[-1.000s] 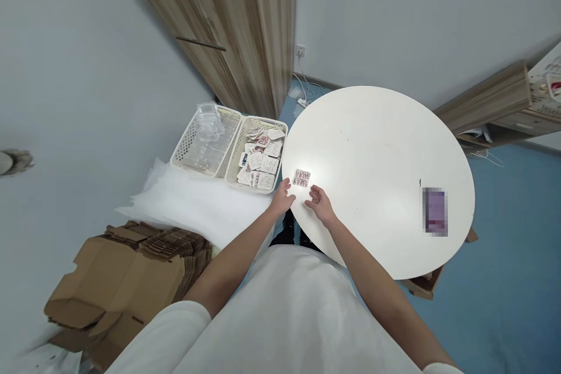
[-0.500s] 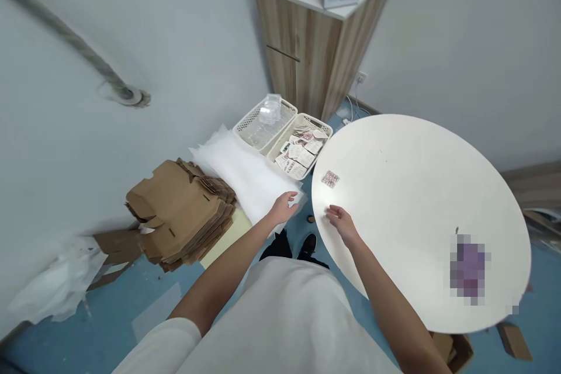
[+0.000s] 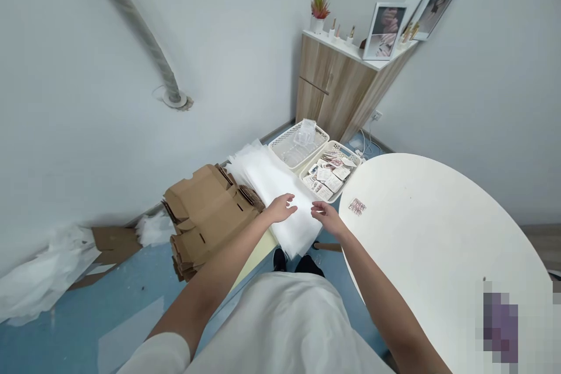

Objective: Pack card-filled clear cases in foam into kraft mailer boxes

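My left hand (image 3: 281, 208) is open over a stack of white translucent sheets (image 3: 291, 228), fingers apart and holding nothing. Facing it, my right hand (image 3: 326, 215) is also open and empty, near the right edge of the sheets and the rim of the round white table. Just left of the sheets lies a pile of flat brown cardboard boxes (image 3: 208, 204). Behind them, one white basket (image 3: 299, 146) holds clear plastic pieces, and another (image 3: 329, 172) holds small printed cards and packs. A small patterned pack (image 3: 357, 206) lies on the table's left side.
The round white table (image 3: 429, 228) fills the right, with a blurred purple patch (image 3: 500, 327) on it. A wooden cabinet (image 3: 337, 87) with picture frames stands in the corner. White plastic wrapping (image 3: 48, 269) lies on the floor at left; a table leg (image 3: 328, 247) shows beside the sheets.
The view has swung left, so the table and cabinet sit farther right. My right hand has moved off the tabletop toward the sheets and my left hand; both remain empty.
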